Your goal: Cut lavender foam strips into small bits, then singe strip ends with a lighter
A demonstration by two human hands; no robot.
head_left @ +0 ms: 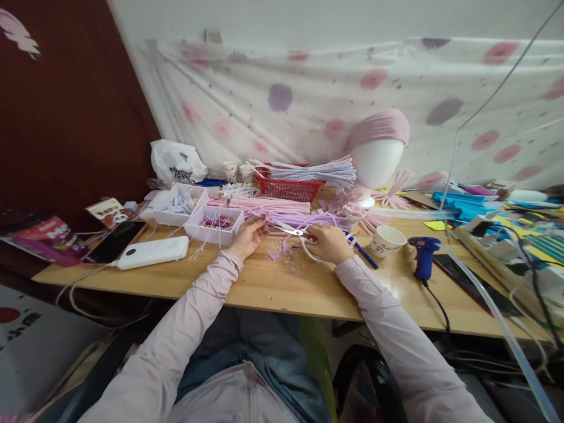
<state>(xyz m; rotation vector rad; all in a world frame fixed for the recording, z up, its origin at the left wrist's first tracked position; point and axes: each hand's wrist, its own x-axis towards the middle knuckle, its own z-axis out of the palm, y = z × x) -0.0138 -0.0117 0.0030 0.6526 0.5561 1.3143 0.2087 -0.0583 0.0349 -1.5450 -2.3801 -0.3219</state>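
Observation:
My right hand point(331, 242) is closed around the handles of a pair of scissors point(291, 230), whose blades point left toward my other hand. Thumb and fingers of my left hand point(250, 236) are pinched together close to the scissor tips; whatever they hold is too small to make out. Lilac clippings point(282, 251) lie scattered on the table between the hands. Just behind are bundles of purple pipe cleaners point(304, 220) and pink pipe cleaners point(268, 204). Beside my left hand stands a white box point(214, 234) with small colourful pieces in it.
A red basket point(288, 189) of pipe cleaners and a white mannequin head point(376, 161) stand at the back. To the right are a paper cup point(388, 241), a blue glue gun point(423, 257) and a power strip point(489, 249). A white power bank point(154, 252) lies left.

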